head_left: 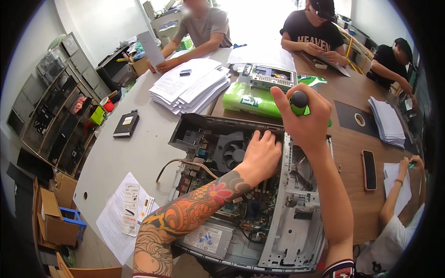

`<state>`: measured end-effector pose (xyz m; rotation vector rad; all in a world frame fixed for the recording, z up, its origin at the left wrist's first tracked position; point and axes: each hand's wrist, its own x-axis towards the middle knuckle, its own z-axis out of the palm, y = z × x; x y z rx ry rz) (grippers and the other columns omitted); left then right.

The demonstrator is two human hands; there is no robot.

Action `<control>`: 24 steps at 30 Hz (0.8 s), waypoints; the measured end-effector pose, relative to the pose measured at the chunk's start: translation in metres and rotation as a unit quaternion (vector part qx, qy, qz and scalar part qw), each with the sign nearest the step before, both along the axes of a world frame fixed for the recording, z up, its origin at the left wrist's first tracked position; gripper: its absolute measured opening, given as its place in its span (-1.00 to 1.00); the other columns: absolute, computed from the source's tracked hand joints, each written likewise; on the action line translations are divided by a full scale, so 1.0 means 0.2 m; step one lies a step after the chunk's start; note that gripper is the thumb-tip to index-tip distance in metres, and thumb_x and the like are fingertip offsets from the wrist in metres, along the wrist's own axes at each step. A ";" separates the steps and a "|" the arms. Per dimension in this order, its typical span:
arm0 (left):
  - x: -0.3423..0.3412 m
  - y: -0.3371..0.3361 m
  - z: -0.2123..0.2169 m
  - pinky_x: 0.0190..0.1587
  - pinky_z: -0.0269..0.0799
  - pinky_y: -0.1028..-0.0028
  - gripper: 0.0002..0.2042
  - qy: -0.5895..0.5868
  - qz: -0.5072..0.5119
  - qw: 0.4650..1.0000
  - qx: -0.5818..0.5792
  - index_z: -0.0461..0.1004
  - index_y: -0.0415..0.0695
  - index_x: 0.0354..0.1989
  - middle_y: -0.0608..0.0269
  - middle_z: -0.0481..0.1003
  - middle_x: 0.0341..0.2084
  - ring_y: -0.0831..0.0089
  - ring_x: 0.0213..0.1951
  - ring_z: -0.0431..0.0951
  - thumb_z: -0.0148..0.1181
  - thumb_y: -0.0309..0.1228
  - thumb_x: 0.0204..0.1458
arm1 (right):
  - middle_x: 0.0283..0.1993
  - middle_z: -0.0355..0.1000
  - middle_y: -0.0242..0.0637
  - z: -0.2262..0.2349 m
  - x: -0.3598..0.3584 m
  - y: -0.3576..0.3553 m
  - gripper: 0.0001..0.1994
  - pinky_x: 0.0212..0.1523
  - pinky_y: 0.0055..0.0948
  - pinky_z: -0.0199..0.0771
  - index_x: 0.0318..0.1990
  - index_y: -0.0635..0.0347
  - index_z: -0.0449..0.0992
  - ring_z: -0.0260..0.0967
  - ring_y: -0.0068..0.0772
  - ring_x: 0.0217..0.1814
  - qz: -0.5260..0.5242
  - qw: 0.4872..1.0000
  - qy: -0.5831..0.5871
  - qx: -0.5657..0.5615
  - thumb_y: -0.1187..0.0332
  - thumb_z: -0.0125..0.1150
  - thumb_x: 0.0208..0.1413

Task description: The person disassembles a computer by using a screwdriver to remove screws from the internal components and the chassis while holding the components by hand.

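An opened desktop computer case (296,231) lies before me, its circuit boards, cables and cooling fan (233,154) exposed. My left hand (262,157) reaches in to the right of the fan, near the case's far wall. Its fingers are slightly apart, the thumb is hidden, and no held part shows. Above the case's far right corner, my right hand (308,118) is wrapped round a screwdriver (299,101) with a green and black handle. The handle's end faces up; the tip is hidden. A brown cable (185,162) bends out over the left side.
Behind the case are a green package (250,98) and a metal drive cage (271,75). Paper stacks (190,85), a black drive (126,125), a blister pack (131,208) and a phone (369,170) lie around. Several people sit at the table.
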<state>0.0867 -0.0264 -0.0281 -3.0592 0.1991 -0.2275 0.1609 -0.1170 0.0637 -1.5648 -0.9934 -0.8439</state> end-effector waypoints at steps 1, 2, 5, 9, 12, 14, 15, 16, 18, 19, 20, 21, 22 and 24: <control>0.00 0.00 0.00 0.17 0.26 0.05 -0.46 0.000 -0.002 1.000 -0.001 0.43 -0.28 -0.01 0.00 0.42 -0.02 0.15 0.15 0.34 0.34 -0.33 -0.24 | -0.67 0.24 -0.33 0.00 0.00 0.00 -0.62 -0.60 -0.46 0.16 -0.58 0.23 0.39 0.13 -0.46 -0.67 0.000 1.000 0.001 -0.001 0.22 0.48 -0.01; 0.00 0.00 0.00 0.18 0.25 0.04 -0.46 -0.002 -0.004 1.000 -0.006 0.43 -0.28 -0.01 -0.01 0.42 -0.02 0.15 0.15 0.34 0.34 -0.33 -0.23 | -0.67 0.24 -0.33 0.00 0.00 0.00 -0.62 -0.60 -0.46 0.16 -0.58 0.23 0.39 0.13 -0.46 -0.67 0.001 1.000 0.001 -0.001 0.22 0.48 0.00; 0.00 0.01 0.00 0.19 0.24 0.03 -0.47 -0.003 -0.004 1.000 -0.012 0.43 -0.28 -0.01 -0.01 0.42 -0.02 0.14 0.14 0.35 0.33 -0.34 -0.23 | -0.68 0.23 -0.33 0.01 -0.01 0.01 -0.61 -0.61 -0.44 0.16 -0.59 0.23 0.38 0.12 -0.45 -0.67 0.000 1.000 0.005 0.002 0.21 0.48 0.00; -0.01 0.03 -0.03 0.16 0.22 0.17 -0.60 -0.073 -0.008 0.997 0.011 0.52 -0.23 -0.18 0.09 0.50 -0.17 0.22 0.06 0.40 0.35 -0.28 -0.21 | -0.68 0.21 -0.33 0.00 -0.01 0.03 -0.60 -0.61 -0.42 0.15 -0.59 0.23 0.37 0.11 -0.43 -0.68 0.001 1.000 0.004 0.014 0.20 0.48 -0.01; 0.03 -0.01 -0.02 0.10 0.24 0.20 -0.66 -0.077 -0.025 0.997 0.009 0.52 -0.21 -0.21 0.11 0.51 -0.20 0.23 0.03 0.41 0.31 -0.31 -0.19 | -0.67 0.21 -0.28 -0.01 0.03 -0.01 -0.58 -0.62 -0.36 0.16 -0.60 0.22 0.36 0.12 -0.34 -0.68 -0.010 1.000 -0.006 0.021 0.18 0.48 -0.03; 0.04 -0.04 0.01 0.01 0.26 0.24 -0.74 -0.045 -0.024 0.999 0.017 0.52 -0.18 -0.28 0.13 0.51 -0.26 0.26 -0.02 0.43 0.26 -0.38 -0.20 | -0.66 0.24 -0.25 -0.01 0.05 -0.05 -0.58 -0.60 -0.32 0.22 -0.60 0.22 0.37 0.19 -0.28 -0.68 -0.024 1.000 -0.017 -0.005 0.13 0.46 -0.02; 0.05 -0.02 -0.01 0.01 0.27 0.24 -0.73 -0.052 -0.026 0.998 0.019 0.52 -0.19 -0.27 0.15 0.51 -0.23 0.26 -0.03 0.43 0.25 -0.40 -0.21 | -0.65 0.27 -0.24 -0.03 0.06 -0.03 -0.57 -0.57 -0.29 0.30 -0.58 0.21 0.38 0.28 -0.23 -0.65 -0.016 1.000 -0.018 0.009 0.09 0.44 -0.01; 0.03 0.01 -0.01 -0.01 0.27 0.23 -0.70 -0.063 -0.033 0.997 -0.007 0.52 -0.20 -0.21 0.14 0.50 -0.20 0.26 -0.02 0.44 0.24 -0.40 -0.18 | -0.65 0.29 -0.22 -0.02 0.04 0.00 -0.57 -0.54 -0.28 0.36 -0.58 0.20 0.39 0.33 -0.18 -0.62 -0.005 1.000 -0.027 -0.004 0.06 0.42 0.00; 0.01 0.07 -0.04 -0.01 0.27 0.22 -0.60 -0.051 -0.034 0.998 -0.011 0.51 -0.22 -0.09 0.11 0.49 -0.12 0.24 0.05 0.42 0.25 -0.36 -0.15 | -0.64 0.33 -0.21 -0.03 0.03 0.05 -0.58 -0.53 -0.27 0.39 -0.59 0.19 0.39 0.39 -0.13 -0.58 -0.014 0.999 -0.050 0.007 0.05 0.38 0.01; 0.00 0.06 -0.03 0.00 0.27 0.22 -0.57 -0.049 -0.022 0.998 -0.020 0.50 -0.23 -0.07 0.09 0.49 -0.10 0.23 0.06 0.42 0.26 -0.33 -0.16 | -0.63 0.35 -0.24 -0.04 0.03 0.06 -0.58 -0.53 -0.27 0.40 -0.58 0.18 0.40 0.40 -0.14 -0.59 -0.002 0.999 -0.045 0.015 0.04 0.38 -0.01; 0.01 0.05 -0.03 0.00 0.27 0.22 -0.56 -0.069 -0.036 0.997 -0.014 0.49 -0.24 -0.05 0.08 0.49 -0.10 0.22 0.06 0.42 0.26 -0.32 -0.16 | -0.63 0.36 -0.24 -0.04 0.04 0.06 -0.58 -0.54 -0.28 0.40 -0.58 0.18 0.41 0.40 -0.16 -0.59 -0.008 0.998 -0.047 0.033 0.03 0.38 0.00; 0.02 0.03 -0.03 0.01 0.26 0.22 -0.55 -0.090 -0.048 0.995 -0.009 0.49 -0.24 -0.04 0.07 0.49 -0.10 0.22 0.06 0.42 0.26 -0.31 -0.15 | -0.63 0.36 -0.25 -0.05 0.05 0.04 -0.58 -0.54 -0.28 0.41 -0.58 0.18 0.42 0.40 -0.17 -0.59 -0.012 0.997 -0.050 0.051 0.03 0.37 0.00; 0.02 0.02 -0.03 0.01 0.26 0.22 -0.55 -0.087 -0.052 0.995 -0.002 0.49 -0.24 -0.04 0.07 0.49 -0.10 0.22 0.06 0.42 0.26 -0.31 -0.15 | -0.63 0.36 -0.25 -0.04 0.05 0.02 -0.58 -0.54 -0.28 0.41 -0.58 0.18 0.42 0.40 -0.17 -0.59 -0.016 0.997 -0.047 0.059 0.03 0.37 0.00; 0.02 0.02 -0.03 0.27 0.11 0.12 -0.53 -0.052 -0.041 0.998 0.000 0.49 -0.19 -0.02 -0.01 0.49 -0.05 0.08 0.15 0.36 0.29 -0.22 -0.12 | -0.63 0.37 -0.26 -0.02 0.04 -0.01 -0.59 -0.54 -0.28 0.41 -0.58 0.18 0.44 0.41 -0.18 -0.59 -0.015 0.999 -0.024 0.024 0.02 0.35 0.00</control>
